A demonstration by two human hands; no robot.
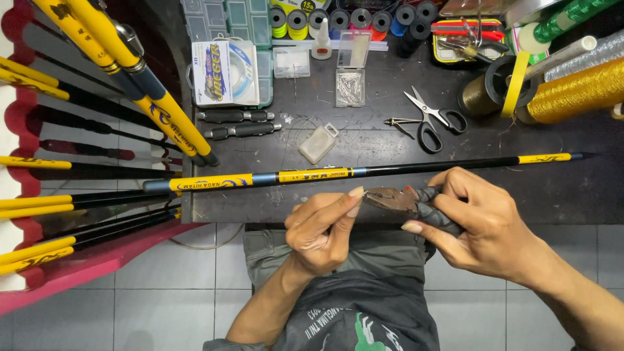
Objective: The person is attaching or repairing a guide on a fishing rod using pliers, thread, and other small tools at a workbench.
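Head view: right hand (pixel 484 227) grips pliers (pixel 416 205) by the handles; left hand (pixel 322 227) pinches at their tip, fishing rod (pixel 364 172) lying across the bench (pixel 552 188).

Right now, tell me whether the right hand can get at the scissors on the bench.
Probably not freely: the right hand grips pliers. The scissors lie uncovered beyond the rod, nothing covering them.

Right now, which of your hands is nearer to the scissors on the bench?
Right. The right hand, gripping the pliers, sits just below the scissors, on the near side of the long rod. The left hand is farther off, down and to their left.
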